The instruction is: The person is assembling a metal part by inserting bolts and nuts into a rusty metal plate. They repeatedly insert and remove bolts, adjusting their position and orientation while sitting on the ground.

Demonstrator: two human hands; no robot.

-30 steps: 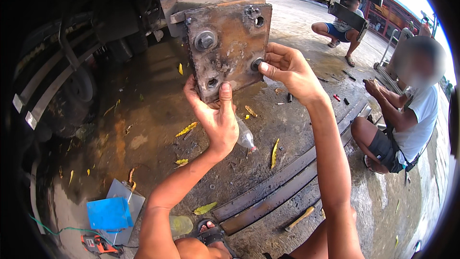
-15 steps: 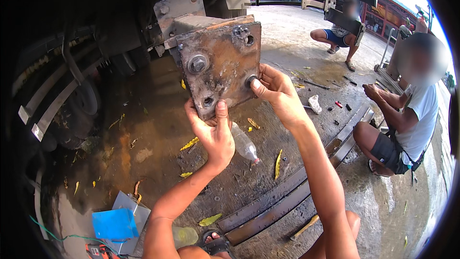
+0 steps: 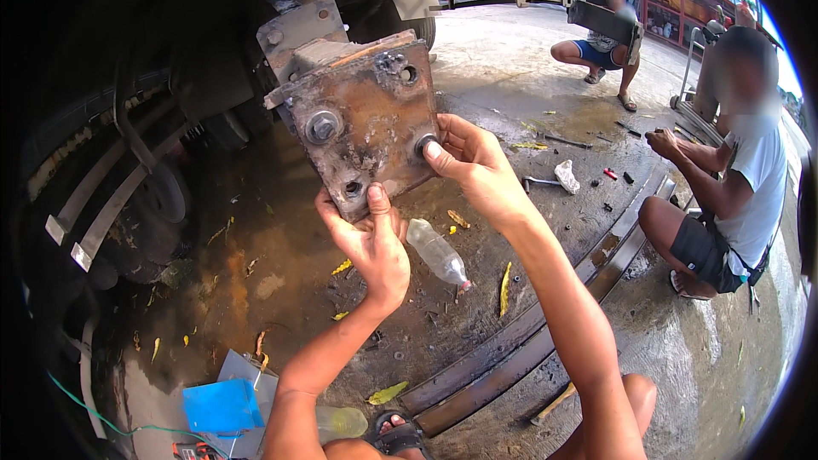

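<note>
Fingers of the right hand are wrapped behind a rusty square steel plate near a grey steel bracket, thumb against its dark round metal bolt head, which is best pressed squarely while the plate's lower corner is gripped by the left hand.

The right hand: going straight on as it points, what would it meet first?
Probably the bolt head at the thumb of the right hand, then the rusty plate; depth is unclear.
</note>
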